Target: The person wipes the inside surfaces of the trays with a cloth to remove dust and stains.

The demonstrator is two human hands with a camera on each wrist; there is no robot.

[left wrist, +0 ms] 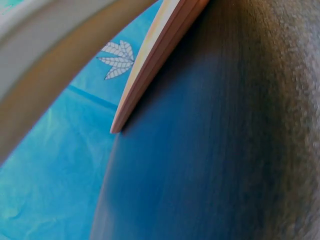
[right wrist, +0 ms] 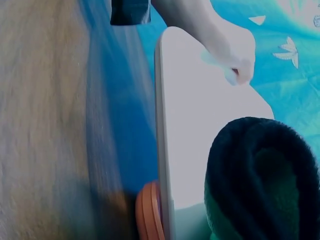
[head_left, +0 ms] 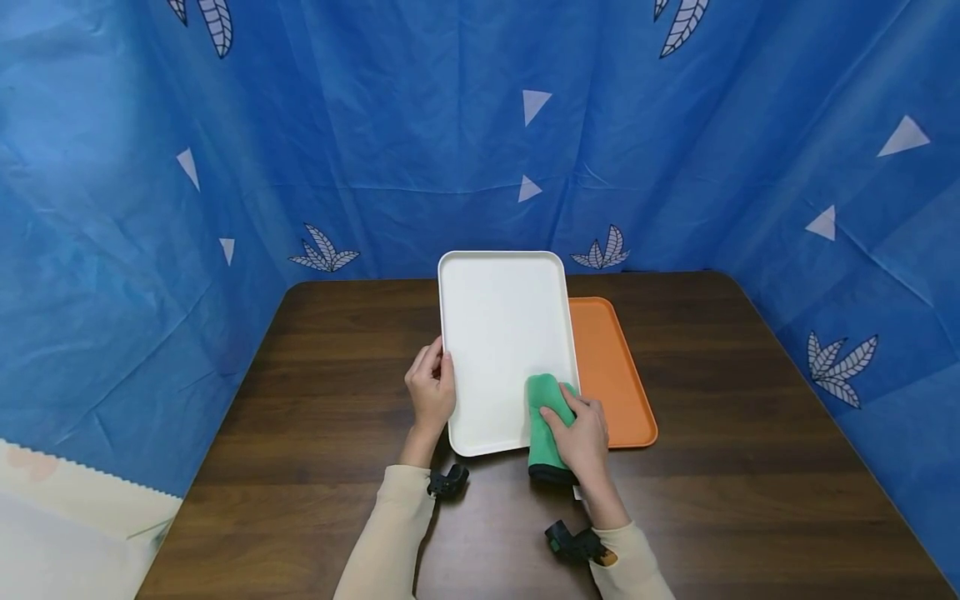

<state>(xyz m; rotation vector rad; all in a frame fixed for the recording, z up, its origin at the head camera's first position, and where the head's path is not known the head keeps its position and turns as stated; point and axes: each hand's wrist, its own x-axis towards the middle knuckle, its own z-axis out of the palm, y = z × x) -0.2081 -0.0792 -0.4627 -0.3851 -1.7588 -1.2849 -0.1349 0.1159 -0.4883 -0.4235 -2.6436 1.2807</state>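
Note:
My left hand [head_left: 432,392] grips the left edge of a white tray [head_left: 502,333], its thumb on the upper face. The tray is raised off the table and tilted, as the right wrist view shows. In my right hand [head_left: 587,433] is a folded green cloth [head_left: 546,429] with a dark border, lying against the tray's lower right corner. The right wrist view shows the cloth's rolled dark end [right wrist: 250,175] close up, with the left hand [right wrist: 232,47] at the tray's far edge. Partly covered by the white tray, an orange tray [head_left: 618,383] lies on the table.
Layered rims show at the edge of the orange tray [right wrist: 148,212], perhaps a stack. The dark wooden table [head_left: 750,467] is shiny. Blue curtains [head_left: 405,108] with leaf and triangle prints hang behind and on both sides. Pale fabric [head_left: 67,517] shows at the lower left.

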